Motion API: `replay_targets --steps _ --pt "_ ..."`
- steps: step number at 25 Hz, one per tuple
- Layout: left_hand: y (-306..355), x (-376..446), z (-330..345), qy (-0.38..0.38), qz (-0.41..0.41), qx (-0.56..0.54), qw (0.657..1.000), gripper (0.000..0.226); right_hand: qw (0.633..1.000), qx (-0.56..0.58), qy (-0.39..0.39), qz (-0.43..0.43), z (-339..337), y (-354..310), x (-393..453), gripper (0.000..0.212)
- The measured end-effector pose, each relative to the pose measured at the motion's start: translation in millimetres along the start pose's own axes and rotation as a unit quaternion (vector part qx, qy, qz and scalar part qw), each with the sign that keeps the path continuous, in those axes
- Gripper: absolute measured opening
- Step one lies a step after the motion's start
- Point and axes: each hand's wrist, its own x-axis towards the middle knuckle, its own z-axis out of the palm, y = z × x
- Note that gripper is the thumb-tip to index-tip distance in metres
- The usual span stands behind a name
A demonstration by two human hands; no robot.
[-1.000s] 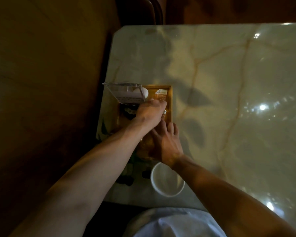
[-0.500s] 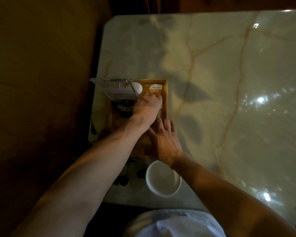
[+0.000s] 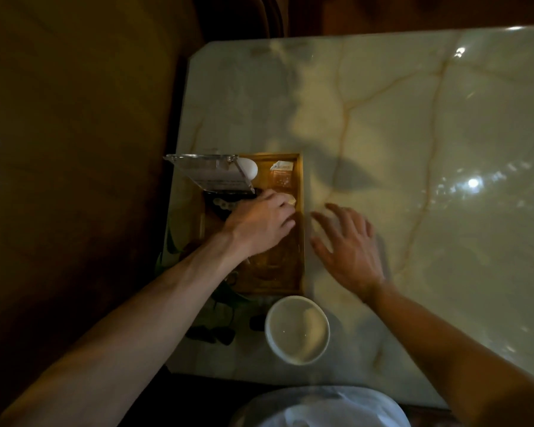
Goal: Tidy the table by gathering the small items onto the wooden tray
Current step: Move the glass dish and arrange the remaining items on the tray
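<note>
While my left hand point(image 3: 259, 224) closes on a small pale item point(image 3: 291, 200) over the wooden tray point(image 3: 301, 241), I fear knocking the clear stand point(image 3: 210, 174); my right hand point(image 3: 349, 248), fingers spread, is empty, near the white bowl point(image 3: 296, 329).

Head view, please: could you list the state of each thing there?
Wooden tray: flat on table, partly filled.
Sachet: lying in tray.
White bowl: upright, beside tray.
Left hand: over tray, fingers curled.
Right hand: open, spread above table.
</note>
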Motion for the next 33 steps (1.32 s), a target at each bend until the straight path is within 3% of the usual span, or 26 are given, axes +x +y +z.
replay_targets --steps 2,5,13,23,33 --pt "-4 -8 4 -0.07 0.003 0.02 0.997 0.053 0.998 -0.022 -0.029 0.052 7 25 3 0.057" --pt "-5 -8 10 -0.109 -0.02 0.031 0.993 0.063 0.994 -0.054 -0.064 0.072 22 41 2 0.062" --pt "6 -12 15 -0.104 -0.045 0.025 0.993 0.072 0.993 -0.071 -0.041 0.09 25 41 -2 0.058" --pt "22 -11 25 -0.044 -0.084 0.046 0.994 0.073 0.993 -0.065 -0.037 0.092 24 42 -2 0.059" --pt "15 -12 22 -0.053 -0.08 0.047 0.994 0.069 0.992 -0.075 -0.034 0.091 29 44 -2 0.058"
